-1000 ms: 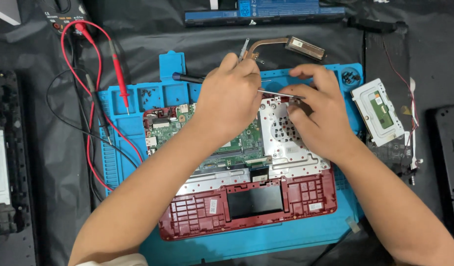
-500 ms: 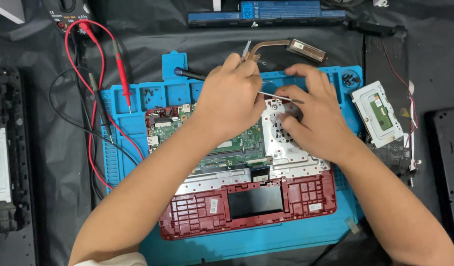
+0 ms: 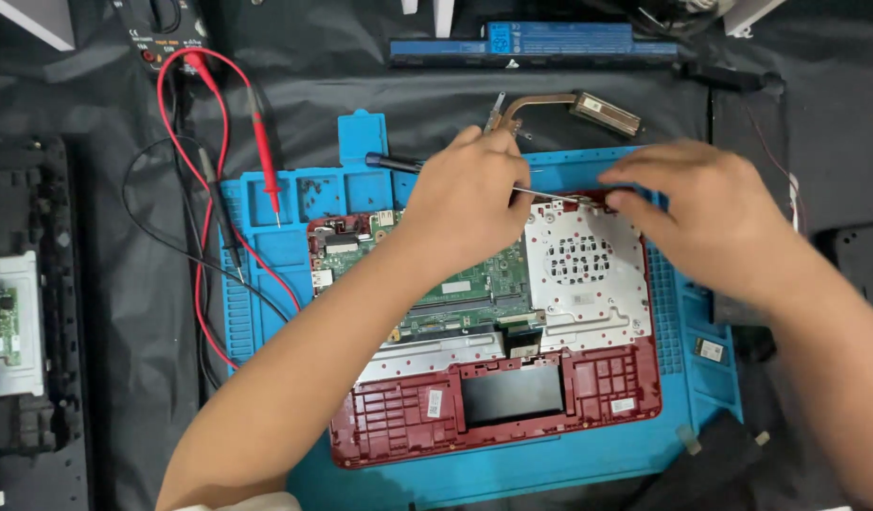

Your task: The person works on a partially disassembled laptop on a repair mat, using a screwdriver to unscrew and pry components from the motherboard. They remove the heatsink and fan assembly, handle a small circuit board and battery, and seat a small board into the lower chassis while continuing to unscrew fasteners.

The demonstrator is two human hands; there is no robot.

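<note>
The screwdriver (image 3: pixel 455 168) lies nearly level, handle left, thin shaft pointing right across the opened red laptop (image 3: pixel 498 407) on the blue mat (image 3: pixel 266 246). The left hand (image 3: pixel 469 194) clamps it; the right hand (image 3: pixel 706 213), fingers together, pinches at its tip.

You've got several small labels here, no pkgs, no screens lit. Blue rectangular label (image 3: pixel 501 38) sits on the long dark battery at top centre. Two small white stickers on the red laptop base: one (image 3: pixel 434 403) left of the black recess, one (image 3: pixel 623 405) at its right. White rectangular sticker (image 3: pixel 457 286) on the green board, partly under your forearm. Small white label (image 3: pixel 709 350) lies at the blue mat's right edge.
</note>
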